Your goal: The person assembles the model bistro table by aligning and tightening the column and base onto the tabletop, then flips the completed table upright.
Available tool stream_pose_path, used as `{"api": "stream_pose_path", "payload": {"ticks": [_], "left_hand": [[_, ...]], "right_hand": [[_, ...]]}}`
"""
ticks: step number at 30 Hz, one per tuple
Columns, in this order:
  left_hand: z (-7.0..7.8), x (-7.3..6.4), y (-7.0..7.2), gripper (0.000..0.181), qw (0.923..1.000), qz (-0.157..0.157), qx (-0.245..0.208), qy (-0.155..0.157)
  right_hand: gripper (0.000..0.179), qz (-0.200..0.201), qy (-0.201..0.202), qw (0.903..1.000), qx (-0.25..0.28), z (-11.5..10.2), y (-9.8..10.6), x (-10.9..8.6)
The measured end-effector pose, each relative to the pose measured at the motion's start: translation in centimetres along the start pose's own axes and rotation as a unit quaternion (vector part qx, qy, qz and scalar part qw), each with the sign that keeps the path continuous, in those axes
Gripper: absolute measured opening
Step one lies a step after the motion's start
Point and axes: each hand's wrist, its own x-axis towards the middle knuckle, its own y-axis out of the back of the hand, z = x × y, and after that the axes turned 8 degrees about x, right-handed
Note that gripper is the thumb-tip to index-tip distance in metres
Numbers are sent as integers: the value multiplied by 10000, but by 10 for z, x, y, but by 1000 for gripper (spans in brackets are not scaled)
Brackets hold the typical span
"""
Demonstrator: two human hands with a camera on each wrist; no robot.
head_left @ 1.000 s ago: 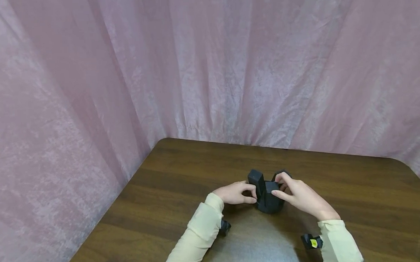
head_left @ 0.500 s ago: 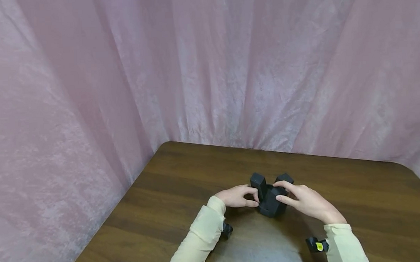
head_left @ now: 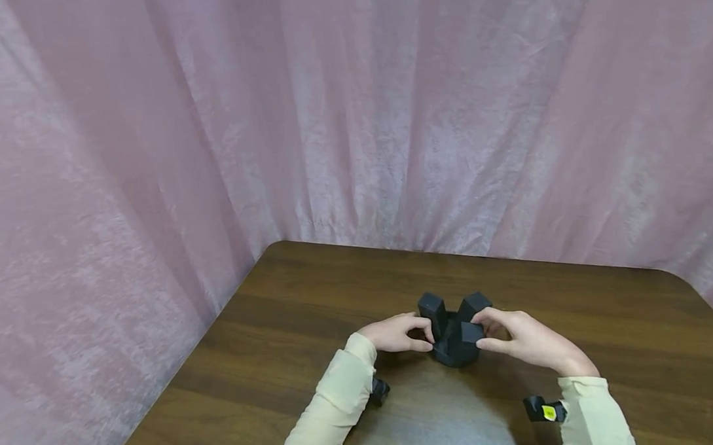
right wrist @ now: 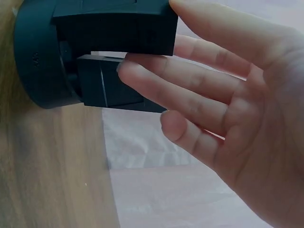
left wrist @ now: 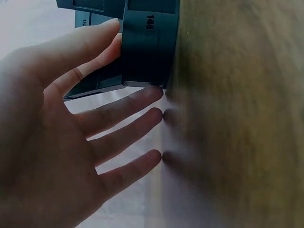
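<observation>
A black plastic piece [head_left: 454, 354] stands on the table, with a round base and three blocky prongs rising from it. My left hand [head_left: 392, 333] is at its left side, pinching low between thumb and index finger. In the left wrist view, the thumb lies against the dark plastic [left wrist: 151, 52], while the other fingertips reach down to the tabletop. My right hand [head_left: 528, 341] pinches the top of the front right prong [head_left: 472, 332] between thumb and fingers. In the right wrist view, that prong [right wrist: 114, 31] leans towards the palm, with another prong [right wrist: 102, 85] beside it.
The brown wooden table [head_left: 312, 296] has rounded far corners. Pink curtains [head_left: 353, 118] hang behind it and along its left side. Small black cameras [head_left: 379, 392] sit at both wrists.
The front right prong has tipped outward to the right. My right hand has moved right with it and no longer reaches over the rear prong. The left hand keeps its hold.
</observation>
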Motion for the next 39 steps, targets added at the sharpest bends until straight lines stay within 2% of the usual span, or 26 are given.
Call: {"api": "stream_pose_path", "payload": {"ticks": [7, 13, 16, 22, 29, 32, 35, 39], "left_hand": [[0, 0, -1, 13, 9998, 24, 193, 59], [0, 1, -1, 15, 9995, 11, 301, 54], [0, 1, -1, 15, 9994, 19, 336, 33], [0, 0, -1, 14, 9995, 41, 324, 23], [1, -1, 0, 13, 9997, 73, 226, 9], [1, 0, 0, 12, 9998, 86, 167, 44], [0, 0, -1, 11, 9998, 159, 112, 93], [0, 0, -2, 11, 9994, 305, 81, 148]], "right_hand": [[51, -343, 17, 9989, 317, 0, 0, -2], [51, -549, 37, 9980, 320, 1, -3, -1], [49, -526, 120, 9983, 232, 0, -3, -1], [45, -151, 235, 9995, -119, -2, -6, -1], [40, -240, 240, 9994, -102, -5, -7, 1], [45, -173, 158, 9997, -101, -7, -10, 3], [50, -167, 191, 9995, -192, -10, -15, 4], [46, -293, 255, 9989, -276, -11, -19, 5]]}}
